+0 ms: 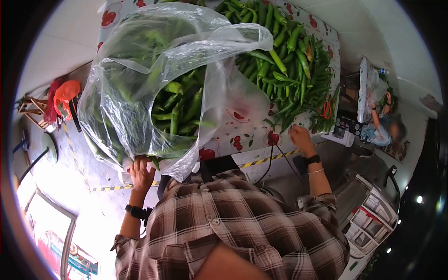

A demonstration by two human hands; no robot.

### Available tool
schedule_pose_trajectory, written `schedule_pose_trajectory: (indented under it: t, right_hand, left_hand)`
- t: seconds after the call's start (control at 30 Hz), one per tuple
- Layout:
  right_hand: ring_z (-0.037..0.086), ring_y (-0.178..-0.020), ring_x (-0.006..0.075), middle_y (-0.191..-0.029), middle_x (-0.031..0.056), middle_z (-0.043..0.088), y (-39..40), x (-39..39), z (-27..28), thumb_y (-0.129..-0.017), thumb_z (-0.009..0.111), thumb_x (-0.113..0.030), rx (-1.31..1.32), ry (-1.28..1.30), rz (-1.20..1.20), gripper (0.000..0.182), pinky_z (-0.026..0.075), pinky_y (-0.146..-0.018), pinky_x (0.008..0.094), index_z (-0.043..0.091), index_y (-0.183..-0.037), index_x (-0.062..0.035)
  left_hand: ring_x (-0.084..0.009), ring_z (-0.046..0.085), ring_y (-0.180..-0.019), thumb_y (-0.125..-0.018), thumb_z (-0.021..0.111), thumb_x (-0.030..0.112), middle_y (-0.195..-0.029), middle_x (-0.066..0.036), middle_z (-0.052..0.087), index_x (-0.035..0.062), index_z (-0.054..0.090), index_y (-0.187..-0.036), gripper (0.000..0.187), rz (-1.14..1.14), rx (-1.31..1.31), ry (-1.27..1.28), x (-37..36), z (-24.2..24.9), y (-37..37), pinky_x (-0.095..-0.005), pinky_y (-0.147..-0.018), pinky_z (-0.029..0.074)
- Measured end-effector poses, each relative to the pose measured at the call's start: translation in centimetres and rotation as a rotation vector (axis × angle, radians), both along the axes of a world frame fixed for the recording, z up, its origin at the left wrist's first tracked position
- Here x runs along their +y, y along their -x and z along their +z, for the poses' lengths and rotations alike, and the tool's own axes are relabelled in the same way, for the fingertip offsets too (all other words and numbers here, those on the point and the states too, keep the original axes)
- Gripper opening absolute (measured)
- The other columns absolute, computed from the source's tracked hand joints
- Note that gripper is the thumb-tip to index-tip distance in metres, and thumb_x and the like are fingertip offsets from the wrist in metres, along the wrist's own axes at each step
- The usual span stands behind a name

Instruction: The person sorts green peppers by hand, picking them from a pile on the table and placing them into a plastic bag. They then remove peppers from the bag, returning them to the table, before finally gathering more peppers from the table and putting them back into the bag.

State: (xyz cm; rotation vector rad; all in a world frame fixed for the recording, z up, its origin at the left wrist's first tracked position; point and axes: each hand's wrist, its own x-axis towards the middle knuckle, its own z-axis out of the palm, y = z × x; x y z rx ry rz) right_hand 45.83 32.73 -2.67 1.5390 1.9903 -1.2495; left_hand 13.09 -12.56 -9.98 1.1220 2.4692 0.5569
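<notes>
A large clear plastic bag (112,93) full of green chili peppers (175,114) stands on the left of the table, its mouth facing me. My left hand (141,175) is at the bag's lower front edge, fingers closed around a green chili pepper (154,162) whose end sticks out beside them. Over the table's front edge, right of the bag, my right hand (301,139) has its fingers curled in; whether something small is between them I cannot make out. Beyond it lies a big loose heap of green chili peppers (291,65).
A cherry-print cloth covers the table (238,133). Orange-red scissors (326,109) lie at the heap's right edge. Dark cables (270,161) hang below the front edge. At far right, another person (382,133) works at a second table. An orange item (67,95) rests at far left.
</notes>
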Motion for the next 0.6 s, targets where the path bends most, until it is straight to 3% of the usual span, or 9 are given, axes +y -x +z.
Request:
schedule_pose_trajectory:
  t: [0.1,0.13,0.2,0.23,0.3,0.33,0.4,0.53,0.6]
  right_hand:
    - [0.054,-0.060,0.0219,-0.068,0.0079,0.056,7.2,-1.8,-0.3,-0.079,0.055,-0.016,0.381,-0.251,0.100,0.017,0.042,-0.055,0.0342,0.057,-0.075,0.0000]
    - [0.054,-0.060,0.0219,-0.068,0.0079,0.056,8.9,-2.8,-1.0,-0.079,0.055,-0.016,0.388,-0.242,0.101,0.017,0.042,-0.055,0.0342,0.057,-0.075,0.0000]
    - [0.054,-0.066,0.0287,-0.075,0.0104,0.058,11.2,-4.3,-2.1,-0.076,0.056,-0.016,0.527,-0.421,0.520,0.016,0.043,-0.060,0.0372,0.056,-0.079,0.0002]
    - [0.054,-0.066,0.0287,-0.075,0.0104,0.058,11.1,-4.7,-2.6,-0.076,0.056,-0.016,0.533,-0.411,0.524,0.016,0.043,-0.060,0.0372,0.056,-0.079,0.0002]
    - [0.053,-0.067,0.0357,-0.076,0.0129,0.058,9.7,-6.0,-4.0,-0.073,0.057,-0.015,0.248,-0.055,0.650,0.017,0.043,-0.063,0.0400,0.054,-0.082,-0.0004]
    - [0.053,-0.067,0.0357,-0.076,0.0129,0.058,8.4,-6.4,-4.6,-0.073,0.057,-0.015,0.250,-0.048,0.654,0.017,0.043,-0.063,0.0400,0.054,-0.082,-0.0004]
    - [0.054,-0.072,0.0374,-0.075,0.0152,0.058,4.6,-6.0,-5.4,-0.073,0.057,-0.016,-0.167,-0.006,0.564,0.021,0.044,-0.066,0.0407,0.050,-0.086,-0.0008]
    - [0.055,-0.073,0.0370,-0.077,0.0166,0.057,0.8,-5.0,-5.4,-0.071,0.059,-0.015,-0.295,-0.123,0.446,0.022,0.044,-0.065,0.0399,0.045,-0.081,-0.0011]
    - [0.056,-0.078,0.0400,-0.079,0.0218,0.058,0.7,-4.5,-5.8,-0.068,0.061,-0.014,-0.262,-0.080,0.374,0.031,0.045,-0.068,0.0428,0.045,-0.088,0.0021]
  left_hand:
    - [-0.0260,0.052,-0.089,-0.063,0.063,0.009,-0.094,-0.007,0.054,0.0101,0.052,-0.089,0.028,0.001,0.027,0.004,0.2,0.2,0.1,-0.0367,-0.073,0.037]
    - [-0.0257,0.052,-0.089,-0.064,0.063,0.009,-0.094,-0.006,0.054,0.0101,0.052,-0.089,0.027,-0.006,0.017,0.017,0.3,0.5,0.2,-0.0365,-0.073,0.037]
    - [-0.0254,0.052,-0.089,-0.065,0.063,0.010,-0.094,-0.006,0.054,0.0101,0.052,-0.089,0.027,-0.003,0.009,0.042,0.5,1.1,0.2,-0.0363,-0.073,0.037]
    - [-0.0251,0.052,-0.089,-0.065,0.063,0.010,-0.094,-0.006,0.054,0.0101,0.052,-0.089,0.026,-0.003,0.000,0.049,0.5,1.3,0.3,-0.0362,-0.073,0.037]
    - [-0.0245,0.052,-0.089,-0.067,0.063,0.012,-0.095,-0.006,0.054,0.0104,0.053,-0.090,0.026,0.000,-0.001,0.066,0.5,1.5,0.2,-0.0358,-0.072,0.038]
    - [-0.0245,0.052,-0.089,-0.067,0.063,0.012,-0.095,-0.006,0.054,0.0104,0.053,-0.090,0.026,0.004,-0.002,0.072,0.4,1.4,0.2,-0.0358,-0.072,0.038]
    - [-0.0241,0.052,-0.089,-0.067,0.062,0.012,-0.095,-0.005,0.054,0.0107,0.054,-0.091,0.025,0.015,-0.001,0.072,0.3,1.2,0.1,-0.0357,-0.072,0.038]
    - [-0.0234,0.053,-0.090,-0.067,0.063,0.014,-0.094,-0.004,0.055,0.0110,0.055,-0.090,0.024,0.005,0.012,0.050,-0.2,0.0,0.0,-0.0354,-0.072,0.038]
    - [-0.0227,0.053,-0.090,-0.067,0.063,0.015,-0.094,-0.004,0.055,0.0113,0.055,-0.090,0.024,0.002,0.013,0.061,-0.4,-0.3,0.0,-0.0355,-0.073,0.038]
